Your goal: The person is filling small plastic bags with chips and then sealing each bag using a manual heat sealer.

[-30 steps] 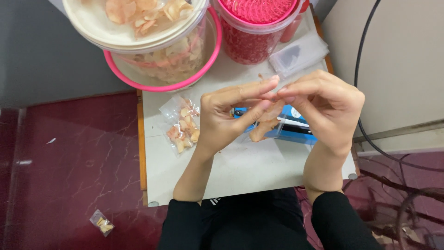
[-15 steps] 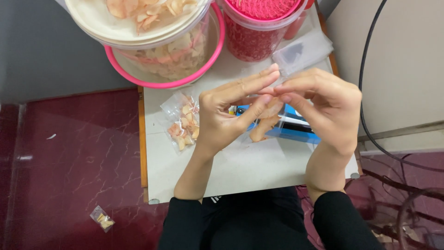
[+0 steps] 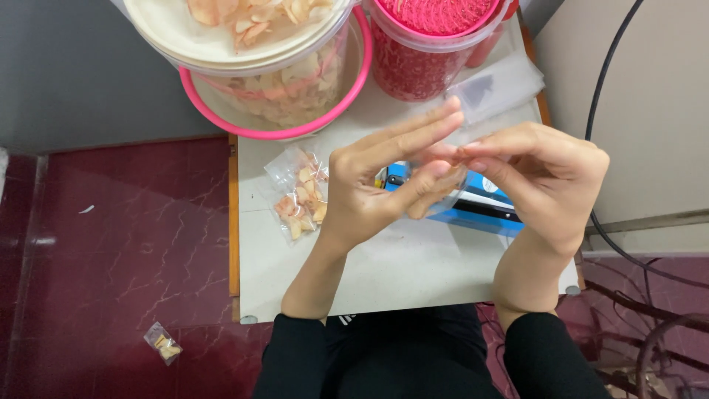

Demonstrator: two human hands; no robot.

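A person's left hand (image 3: pixel 369 192) and right hand (image 3: pixel 543 177) met above a small white tabletop (image 3: pixel 384 273), fingertips pinched together on the mouth of a small clear plastic bag (image 3: pixel 436 196) that hung between the two palms. The left hand's index and middle fingers (image 3: pixel 413 133) stretched out flat over the bag's top edge while its thumb pressed from beneath; the right hand's fingers curled in and clamped on the same edge. Pale orange chips showed through the bag's film, though much of it was hidden behind the left hand. Directly under the hands lay a blue heat sealer (image 3: pixel 480 210). A filled bag of chips (image 3: pixel 299 196) rested on the tabletop just to the left of the left wrist. At the far edge stood a large clear tub with a pink rim (image 3: pixel 281 74), full of the same chips, and beside it a tub of red pieces (image 3: pixel 436 44). A stack of empty clear bags (image 3: pixel 495 89) lay near the red tub. Another small filled packet (image 3: pixel 162 343) sat on the dark red floor (image 3: pixel 111 244).
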